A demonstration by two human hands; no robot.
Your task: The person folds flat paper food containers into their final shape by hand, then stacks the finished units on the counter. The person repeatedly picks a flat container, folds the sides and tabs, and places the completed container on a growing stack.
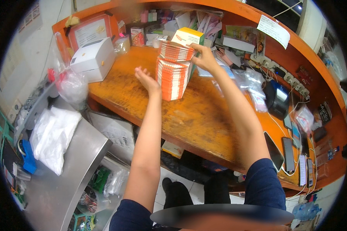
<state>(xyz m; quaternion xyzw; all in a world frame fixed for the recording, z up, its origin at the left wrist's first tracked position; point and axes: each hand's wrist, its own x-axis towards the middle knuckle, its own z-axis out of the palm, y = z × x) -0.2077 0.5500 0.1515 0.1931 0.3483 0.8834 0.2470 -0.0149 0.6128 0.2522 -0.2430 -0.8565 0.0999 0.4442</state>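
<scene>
A tall pile of orange-and-white striped cardboard pieces, apparently nested or folded cartons, stands on the wooden desk. Its upper bundle (176,51) sits slightly askew on the lower stack (172,79). My right hand (205,58) pinches the right edge of that upper bundle between thumb and fingers. To the left of the pile, my left hand (147,80) is held palm up with the fingers apart, not touching it. Right behind the pile is a yellow, white and green box (188,36), partly hidden by the bundle and my right hand.
The orange-brown desk (198,119) has a white box (93,59) at its left. Plastic packets (254,90), a black device (276,99), phones (273,151) and cables crowd the right side. A metal counter (71,154) with white plastic bags stands at lower left.
</scene>
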